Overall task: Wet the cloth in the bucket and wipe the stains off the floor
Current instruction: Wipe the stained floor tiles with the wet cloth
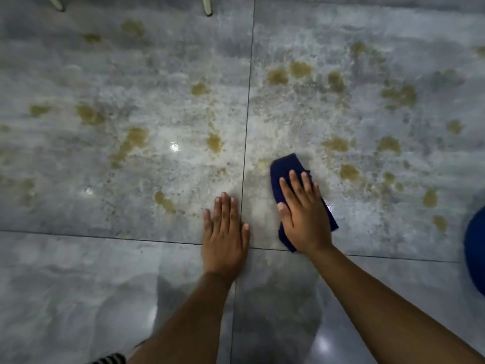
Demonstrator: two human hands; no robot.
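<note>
Both forearms are bare from the bottom edge of the view up to the wrists, with no sleeve, watch, band or ring showing on either. The left hand and the right hand wear no gloves, and the fingernails are short and unpainted. At the lower left edge, beside the left forearm, a small piece of black-and-white striped fabric shows; which garment it belongs to cannot be told.

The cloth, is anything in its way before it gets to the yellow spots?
No. The right hand presses the dark blue cloth flat on the floor, and only bare wet tile lies between it and the nearest stains.
</note>
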